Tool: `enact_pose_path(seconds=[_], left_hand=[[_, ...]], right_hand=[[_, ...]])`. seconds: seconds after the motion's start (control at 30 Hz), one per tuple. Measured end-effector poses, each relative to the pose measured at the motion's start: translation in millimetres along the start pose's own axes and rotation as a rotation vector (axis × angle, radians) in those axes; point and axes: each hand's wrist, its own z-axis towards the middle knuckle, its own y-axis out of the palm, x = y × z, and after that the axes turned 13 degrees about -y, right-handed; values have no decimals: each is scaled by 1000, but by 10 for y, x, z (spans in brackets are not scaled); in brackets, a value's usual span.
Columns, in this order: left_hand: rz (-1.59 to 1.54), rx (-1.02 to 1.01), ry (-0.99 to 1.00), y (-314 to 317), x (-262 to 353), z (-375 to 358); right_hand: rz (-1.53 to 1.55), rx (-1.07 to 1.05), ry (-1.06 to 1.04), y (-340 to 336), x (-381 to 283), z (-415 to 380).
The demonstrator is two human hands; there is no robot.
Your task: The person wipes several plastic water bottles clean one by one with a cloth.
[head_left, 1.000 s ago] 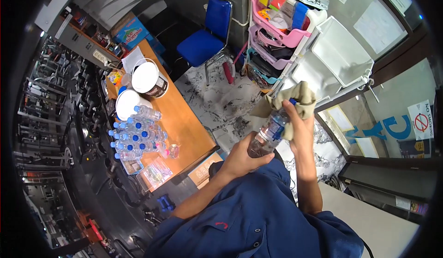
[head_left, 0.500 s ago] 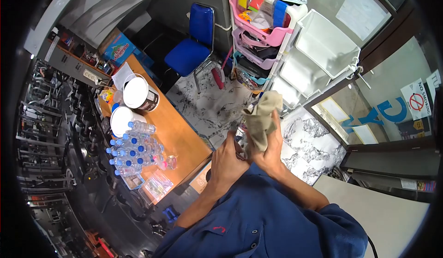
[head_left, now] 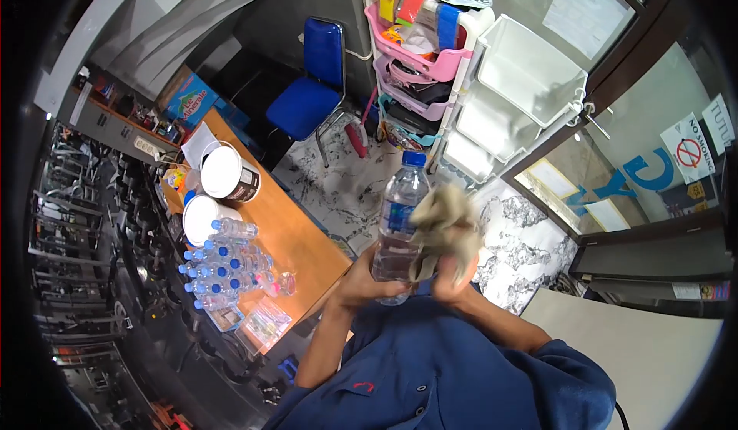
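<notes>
While the left hand (head_left: 360, 275) closes around the lower part of a water bottle (head_left: 399, 219) held upright in front of the chest, the right hand (head_left: 453, 265) bunches a beige cloth (head_left: 440, 222) against the bottle's side. Further off, a wooden table (head_left: 296, 234) carries a cluster of small bottles (head_left: 224, 262) and two white buckets (head_left: 223, 176); a blue chair (head_left: 306, 96) and a pink rack (head_left: 411, 49) stand beyond.
</notes>
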Motion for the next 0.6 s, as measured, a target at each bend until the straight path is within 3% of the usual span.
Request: enact_pose_path(seconds=[0.03,0.13,0.17,0.3,0.4,0.43,0.47,0.5,0.6], left_hand=[[-37,-32,3,106,50,-11],[-381,-296,-4,187,-56,4],[-455,-272,-39,272,-80,-4],[-961,-827,-109,170,-412,187],[-886,-688,-138,66,-497,160],[-724,-421,-108,170,-352,119],[-612,-124,-129,320,-185,4],[-442,30,-94,293,-182,-10],[161,456,139,222,-276,70]], right_hand=[[158,211,124,96,-75,51],[515,102,507,23,-33,254],[705,110,629,38,-28,279],[1145,227,955,161,68,520],[1469,198,1067,143,369,507],[1638,80,1049,123,545,509],[1429,58,1149,15,581,423],[1226,23,1252,-24,362,568],[566,112,702,180,86,722]])
